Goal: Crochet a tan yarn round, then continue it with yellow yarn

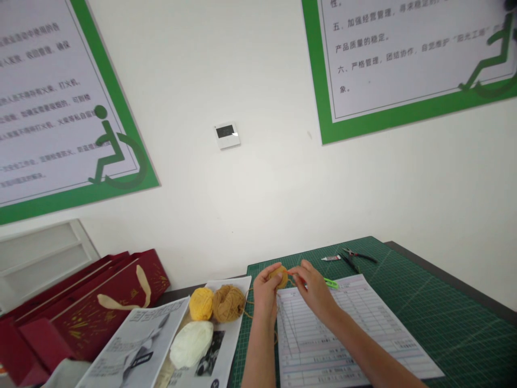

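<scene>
My left hand (266,285) is closed on a small round tan crocheted piece (279,277), held up above the table. Beside it, my right hand (310,285) pinches a thin red crochet hook (291,272) whose tip meets the piece's right edge; the rest of the hook is hidden by my fingers. Tan yarn hangs near my left wrist, toward the brown yarn ball (228,303). Left of that ball sits a yellow yarn ball (201,304), with a cream-white yarn ball (191,345) nearer to me.
A printed form (347,339) lies on the green cutting mat (407,291). Behind my right hand are a bright green tool (331,283), pliers (361,255), a dark slim tool (349,263) and a small tube (331,258). Printed sheets (133,345) and red gift bags (105,307) stand left.
</scene>
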A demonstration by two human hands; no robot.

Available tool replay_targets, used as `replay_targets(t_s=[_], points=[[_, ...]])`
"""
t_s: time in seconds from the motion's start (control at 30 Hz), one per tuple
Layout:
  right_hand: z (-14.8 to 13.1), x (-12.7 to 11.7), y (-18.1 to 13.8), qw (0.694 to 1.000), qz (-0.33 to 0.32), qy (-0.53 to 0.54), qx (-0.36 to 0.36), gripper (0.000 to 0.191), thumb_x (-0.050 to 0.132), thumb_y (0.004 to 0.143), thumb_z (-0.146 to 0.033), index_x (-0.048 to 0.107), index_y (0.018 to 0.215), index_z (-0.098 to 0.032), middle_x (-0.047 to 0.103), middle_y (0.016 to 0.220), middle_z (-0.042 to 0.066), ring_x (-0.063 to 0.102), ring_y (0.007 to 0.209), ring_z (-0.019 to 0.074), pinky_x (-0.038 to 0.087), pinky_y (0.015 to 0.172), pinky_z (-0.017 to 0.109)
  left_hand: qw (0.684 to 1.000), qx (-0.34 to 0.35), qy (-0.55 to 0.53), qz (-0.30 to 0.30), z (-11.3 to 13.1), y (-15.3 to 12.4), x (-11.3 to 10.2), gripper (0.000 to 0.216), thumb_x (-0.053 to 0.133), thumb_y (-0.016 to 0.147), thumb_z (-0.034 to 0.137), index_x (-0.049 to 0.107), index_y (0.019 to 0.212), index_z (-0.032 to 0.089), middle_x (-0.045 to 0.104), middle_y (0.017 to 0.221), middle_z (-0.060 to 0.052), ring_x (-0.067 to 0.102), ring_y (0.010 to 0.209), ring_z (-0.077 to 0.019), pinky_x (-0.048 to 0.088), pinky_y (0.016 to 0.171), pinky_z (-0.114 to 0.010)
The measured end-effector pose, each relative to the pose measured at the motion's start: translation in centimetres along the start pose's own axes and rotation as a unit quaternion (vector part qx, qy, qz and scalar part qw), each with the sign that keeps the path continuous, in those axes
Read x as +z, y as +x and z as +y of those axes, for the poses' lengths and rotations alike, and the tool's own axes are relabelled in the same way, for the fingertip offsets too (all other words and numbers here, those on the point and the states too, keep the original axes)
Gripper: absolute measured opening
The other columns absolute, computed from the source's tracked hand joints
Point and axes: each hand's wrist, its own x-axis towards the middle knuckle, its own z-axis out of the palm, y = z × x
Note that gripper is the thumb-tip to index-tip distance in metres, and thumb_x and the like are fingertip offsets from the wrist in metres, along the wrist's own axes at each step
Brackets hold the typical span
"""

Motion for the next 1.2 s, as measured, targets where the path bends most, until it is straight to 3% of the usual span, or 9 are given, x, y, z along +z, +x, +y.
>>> replay_targets(t_s=[0.6, 1.2], points=[[-0.7, -0.6, 0.2, 0.997, -0.043, -0.071, -0.008, 0.026, 0.044, 0.088, -0.006, 0.066, 0.096, -0.017, 0.052, 0.084, 0.005, 0.056, 0.076, 0.0189, 0.044, 0.070, 0.031, 1.000, 0.017, 0.021, 0.014, -0.4, 0.1, -0.2, 0.035, 0.081, 0.049, 0.013, 0.075, 0.083, 0.010, 0.073, 0.074, -0.009, 0.063, 0.064, -0.0154, 0.047, 0.065, -0.028], [0.7, 0.2, 0.1, 0.999, 0.007, 0.045, 0.019, 0.021, 0.048, 0.088, -0.010, 0.067, 0.090, -0.019, 0.050, 0.079, 0.002, 0.053, 0.072, 0.0178, 0.042, 0.065, 0.028, 0.999, -0.025, -0.035, -0.014, 0.2, -0.2, 0.0, 0.034, 0.081, 0.049, 0.011, 0.076, 0.082, 0.010, 0.073, 0.072, -0.009, 0.063, 0.063, -0.0142, 0.046, 0.064, -0.026]])
